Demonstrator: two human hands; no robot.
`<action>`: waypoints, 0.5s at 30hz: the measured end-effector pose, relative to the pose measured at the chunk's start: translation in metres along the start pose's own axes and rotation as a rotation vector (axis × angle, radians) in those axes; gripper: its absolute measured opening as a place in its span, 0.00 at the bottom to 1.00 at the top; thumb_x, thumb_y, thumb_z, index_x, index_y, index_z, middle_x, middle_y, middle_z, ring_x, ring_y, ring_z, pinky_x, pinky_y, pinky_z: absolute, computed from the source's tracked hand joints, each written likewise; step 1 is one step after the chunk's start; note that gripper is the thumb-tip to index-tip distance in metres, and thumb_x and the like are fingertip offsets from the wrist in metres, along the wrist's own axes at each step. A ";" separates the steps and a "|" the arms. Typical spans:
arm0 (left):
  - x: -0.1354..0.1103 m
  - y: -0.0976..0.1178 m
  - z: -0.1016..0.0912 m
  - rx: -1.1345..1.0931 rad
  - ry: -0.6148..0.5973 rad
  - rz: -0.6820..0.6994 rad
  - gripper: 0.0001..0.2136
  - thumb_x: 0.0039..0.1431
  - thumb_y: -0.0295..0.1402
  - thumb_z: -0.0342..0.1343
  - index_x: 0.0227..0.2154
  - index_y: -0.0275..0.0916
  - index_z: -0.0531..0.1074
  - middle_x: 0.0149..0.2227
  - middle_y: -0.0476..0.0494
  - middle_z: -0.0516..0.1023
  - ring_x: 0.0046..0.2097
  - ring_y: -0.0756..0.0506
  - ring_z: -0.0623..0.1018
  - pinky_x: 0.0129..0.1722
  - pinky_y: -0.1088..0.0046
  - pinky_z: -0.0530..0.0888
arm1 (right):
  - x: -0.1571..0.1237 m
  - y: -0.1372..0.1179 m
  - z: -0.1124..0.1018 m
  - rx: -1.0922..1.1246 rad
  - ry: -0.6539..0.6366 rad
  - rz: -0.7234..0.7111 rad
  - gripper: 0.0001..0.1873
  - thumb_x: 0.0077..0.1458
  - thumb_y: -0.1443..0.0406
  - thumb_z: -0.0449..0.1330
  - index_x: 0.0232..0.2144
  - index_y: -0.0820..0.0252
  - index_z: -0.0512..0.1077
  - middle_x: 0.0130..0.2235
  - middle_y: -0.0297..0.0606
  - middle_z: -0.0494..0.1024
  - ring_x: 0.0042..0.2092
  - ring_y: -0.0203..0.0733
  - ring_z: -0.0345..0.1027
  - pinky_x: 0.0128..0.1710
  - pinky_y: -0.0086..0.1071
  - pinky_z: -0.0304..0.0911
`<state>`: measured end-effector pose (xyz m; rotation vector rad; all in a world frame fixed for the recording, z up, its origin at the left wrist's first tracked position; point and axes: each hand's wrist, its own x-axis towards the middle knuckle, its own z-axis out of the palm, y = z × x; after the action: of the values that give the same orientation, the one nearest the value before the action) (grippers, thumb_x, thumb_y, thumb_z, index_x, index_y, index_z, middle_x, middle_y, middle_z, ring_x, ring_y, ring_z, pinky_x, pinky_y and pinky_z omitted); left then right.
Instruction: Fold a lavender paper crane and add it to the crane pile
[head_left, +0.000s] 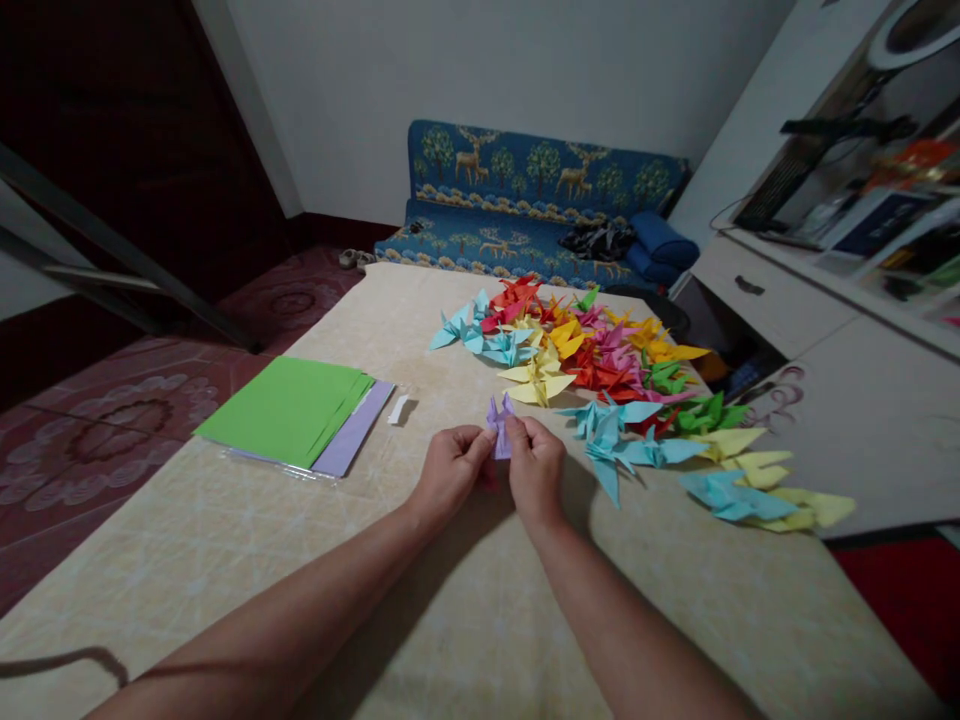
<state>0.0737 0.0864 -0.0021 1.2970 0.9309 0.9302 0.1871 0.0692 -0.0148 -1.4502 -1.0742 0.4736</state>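
Note:
A small piece of folded purple origami paper (500, 425) is pinched between my two hands over the middle of the table. Two narrow points of it stick up away from me. My left hand (452, 465) grips its left side between thumb and fingers. On the right side, my right hand (536, 465) has its thumb and fingers closed on the same paper. Just beyond and to the right lies a heap of folded paper cranes (600, 365) in red, yellow, orange, pink, green and light blue. The nearest light blue crane (607, 445) is close to my right hand.
Green paper sheets (281, 405) lie over purple sheets (352, 430) at the table's left, with a small white strip (398, 409) beside them. The table (300, 580) has a pale patterned cover. Behind it stands a blue sofa (525, 170); a white cabinet (862, 390) is at right.

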 end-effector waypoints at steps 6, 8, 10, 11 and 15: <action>0.019 -0.002 0.000 0.037 0.021 0.127 0.16 0.55 0.45 0.60 0.24 0.37 0.69 0.19 0.53 0.68 0.20 0.52 0.68 0.19 0.79 0.64 | 0.003 0.004 0.002 -0.045 0.017 -0.053 0.18 0.59 0.57 0.52 0.19 0.57 0.65 0.20 0.30 0.64 0.25 0.36 0.55 0.26 0.29 0.51; 0.020 -0.002 0.000 0.069 0.050 0.162 0.19 0.57 0.45 0.58 0.19 0.37 0.66 0.17 0.53 0.64 0.20 0.53 0.65 0.19 0.79 0.61 | 0.001 0.004 0.001 -0.054 0.004 -0.056 0.20 0.59 0.56 0.52 0.18 0.57 0.63 0.19 0.29 0.63 0.24 0.35 0.54 0.25 0.28 0.49; 0.020 -0.002 0.000 0.102 0.074 0.168 0.21 0.59 0.45 0.56 0.16 0.37 0.64 0.16 0.54 0.61 0.19 0.53 0.63 0.19 0.78 0.58 | 0.001 0.003 0.000 -0.056 -0.015 -0.059 0.21 0.59 0.55 0.52 0.18 0.57 0.61 0.19 0.28 0.61 0.24 0.34 0.53 0.24 0.28 0.48; 0.019 -0.002 0.000 0.107 0.089 0.167 0.22 0.59 0.45 0.55 0.16 0.37 0.63 0.16 0.54 0.60 0.19 0.53 0.62 0.19 0.78 0.57 | 0.000 0.003 0.000 -0.053 -0.026 -0.061 0.21 0.59 0.55 0.53 0.18 0.57 0.61 0.18 0.28 0.60 0.23 0.34 0.52 0.24 0.28 0.47; 0.017 -0.002 -0.002 -0.042 0.108 0.101 0.22 0.60 0.48 0.54 0.18 0.36 0.67 0.17 0.51 0.66 0.21 0.52 0.66 0.20 0.77 0.62 | 0.000 0.008 0.000 0.024 -0.030 -0.009 0.22 0.59 0.54 0.53 0.18 0.57 0.61 0.19 0.28 0.60 0.24 0.34 0.53 0.24 0.28 0.48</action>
<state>0.0785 0.1030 -0.0047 1.2771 0.9311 1.1019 0.1899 0.0706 -0.0219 -1.4207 -1.0944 0.5015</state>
